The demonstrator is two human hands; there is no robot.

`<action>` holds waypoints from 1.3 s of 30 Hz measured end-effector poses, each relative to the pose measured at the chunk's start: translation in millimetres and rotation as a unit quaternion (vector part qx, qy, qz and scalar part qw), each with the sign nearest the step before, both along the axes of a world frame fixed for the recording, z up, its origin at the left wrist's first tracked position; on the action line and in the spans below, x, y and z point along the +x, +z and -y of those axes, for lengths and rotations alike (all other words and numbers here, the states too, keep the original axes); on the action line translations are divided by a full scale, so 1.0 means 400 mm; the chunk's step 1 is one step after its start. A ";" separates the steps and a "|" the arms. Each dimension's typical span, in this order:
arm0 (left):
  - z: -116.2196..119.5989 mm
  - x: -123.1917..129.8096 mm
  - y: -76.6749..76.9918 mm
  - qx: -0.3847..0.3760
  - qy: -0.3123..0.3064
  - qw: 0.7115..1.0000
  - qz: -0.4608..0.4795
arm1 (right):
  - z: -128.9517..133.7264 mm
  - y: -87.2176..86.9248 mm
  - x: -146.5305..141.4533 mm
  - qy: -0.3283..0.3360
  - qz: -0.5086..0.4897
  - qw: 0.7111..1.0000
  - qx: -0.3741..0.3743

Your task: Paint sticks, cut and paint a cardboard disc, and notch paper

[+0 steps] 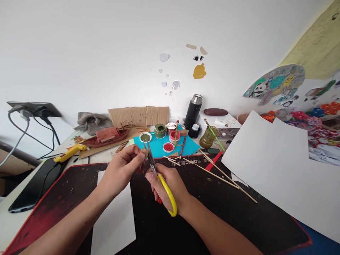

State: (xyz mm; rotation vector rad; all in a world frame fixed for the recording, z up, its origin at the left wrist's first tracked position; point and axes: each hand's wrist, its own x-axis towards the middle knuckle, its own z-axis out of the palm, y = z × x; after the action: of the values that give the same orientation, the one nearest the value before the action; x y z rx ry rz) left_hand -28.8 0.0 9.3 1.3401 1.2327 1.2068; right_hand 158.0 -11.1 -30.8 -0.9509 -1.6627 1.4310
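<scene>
White wall (106, 46): fills the upper half; stickers and paint marks near the middle.
Desk (10, 219): pale top, left edge exposed beside a dark phone (32, 187) lying flat.
Black mat (225, 209): red-trimmed, covers the centre; bare stretch open to the right of the hands, crossed by thin wooden sticks (225, 179).
Large white sheets (278, 170): overlap the mat's right edge.
Small white sheet (114, 219): on the mat, under the left forearm.
Cardboard panel (138, 116): propped against the wall.
Blue sheet (162, 147): behind the hands, bearing open paint pots (168, 147).
Model boat (108, 137): red-brown, left of the pots.
Black flask (193, 111): upright at the wall.
Yellow glue gun (69, 153): left, near the mat corner.
Right hand (170, 187): closed through the grips of yellow-handled scissors (159, 177), blades pointing away and slightly parted.
Left hand (123, 170): fingertips pinched on a small piece (143, 152) at the blades, above the mat; too small to identify.
</scene>
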 end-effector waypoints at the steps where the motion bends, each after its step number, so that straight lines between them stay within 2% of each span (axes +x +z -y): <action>1: 0.000 0.001 0.000 0.001 0.000 1.000 0.000 | -0.001 -0.001 0.000 0.001 0.000 1.000 0.000; 39: 0.005 0.018 -0.001 0.023 0.012 1.000 0.005 | -0.007 -0.015 -0.002 -0.016 0.031 0.999 0.014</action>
State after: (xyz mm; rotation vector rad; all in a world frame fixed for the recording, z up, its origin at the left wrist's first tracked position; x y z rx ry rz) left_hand -21.6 -2.1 8.9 1.3550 1.2237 1.2628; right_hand 157.0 -8.1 -36.7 -1.0105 -1.7006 1.3670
